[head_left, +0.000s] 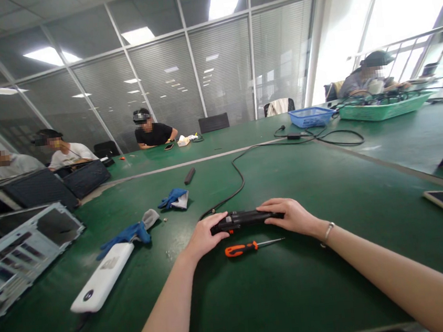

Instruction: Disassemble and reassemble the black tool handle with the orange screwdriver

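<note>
Head view. Both hands are on one black handheld tool (246, 218), located at mid-table and lying crosswise, left to right. The left hand (205, 236) grips its left end, thumb on the near side and fingers on the far side. The right hand (290, 214) holds the right end, fingers closed narrowly around it. Whether the tool touches the green table (338, 301) cannot be told.

A black cord (242, 177) runs from beside the left hand toward the far right. On the near side of the tool, just beside it, lies an orange-and-black screwdriver (241, 249), shaft pointing right.

To the left lie two blue-and-grey gloves, one farther off (175, 198) and one nearer (128, 236), the latter by a white elongated unit (102, 279). An open metal case (28, 249) stands at the left edge. A dark bar (190, 176) lies beyond the gloves. At the far right are a blue basket (311, 118) and a green tray (385, 110). A person in black (157, 133) sits at the far side.
</note>
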The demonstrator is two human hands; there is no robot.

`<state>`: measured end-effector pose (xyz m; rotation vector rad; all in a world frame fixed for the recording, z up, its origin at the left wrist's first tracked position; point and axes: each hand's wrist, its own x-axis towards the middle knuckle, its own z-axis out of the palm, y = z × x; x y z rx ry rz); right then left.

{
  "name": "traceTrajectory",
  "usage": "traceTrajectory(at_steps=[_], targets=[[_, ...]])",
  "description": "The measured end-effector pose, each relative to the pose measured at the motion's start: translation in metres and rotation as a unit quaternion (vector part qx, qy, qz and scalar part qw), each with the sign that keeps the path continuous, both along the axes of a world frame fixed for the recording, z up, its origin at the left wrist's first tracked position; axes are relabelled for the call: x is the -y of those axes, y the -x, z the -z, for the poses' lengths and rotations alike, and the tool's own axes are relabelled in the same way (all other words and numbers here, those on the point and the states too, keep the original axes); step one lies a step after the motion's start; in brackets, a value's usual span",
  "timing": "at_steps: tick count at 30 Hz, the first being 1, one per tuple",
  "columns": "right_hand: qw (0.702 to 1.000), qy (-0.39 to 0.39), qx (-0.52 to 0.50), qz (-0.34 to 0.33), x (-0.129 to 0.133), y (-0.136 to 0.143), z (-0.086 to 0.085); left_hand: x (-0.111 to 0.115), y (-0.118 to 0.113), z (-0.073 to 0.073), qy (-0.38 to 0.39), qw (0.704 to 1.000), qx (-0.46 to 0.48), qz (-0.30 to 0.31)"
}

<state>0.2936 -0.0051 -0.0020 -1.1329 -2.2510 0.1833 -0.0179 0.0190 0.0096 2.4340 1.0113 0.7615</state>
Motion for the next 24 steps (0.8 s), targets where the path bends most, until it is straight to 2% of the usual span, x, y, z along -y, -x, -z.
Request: traceTrajectory(at_steps=[8, 15, 20, 24], targets=[[0.999, 0.010, -0.027, -0.015, -0.003, -0.002, 0.000, -0.002, -0.001, 0.005, -0.007, 1.000, -0.003, -0.001], [1.000, 0.011, -0.013, -0.007, -0.002, 0.001, -0.001, 0.002, -0.004, -0.002, 0.003, 1.000, 0.007, -0.002], [1.000, 0.011, 0.003, 0.003, -0.001, 0.004, -0.001, 0.002, -0.008, 0.001, 0.008, 1.000, -0.001, -0.029], [0.999, 0.010, 0.036, 0.015, 0.001, 0.004, 0.000, 0.004, -0.011, 0.006, -0.023, 0.998, -0.006, -0.050]])
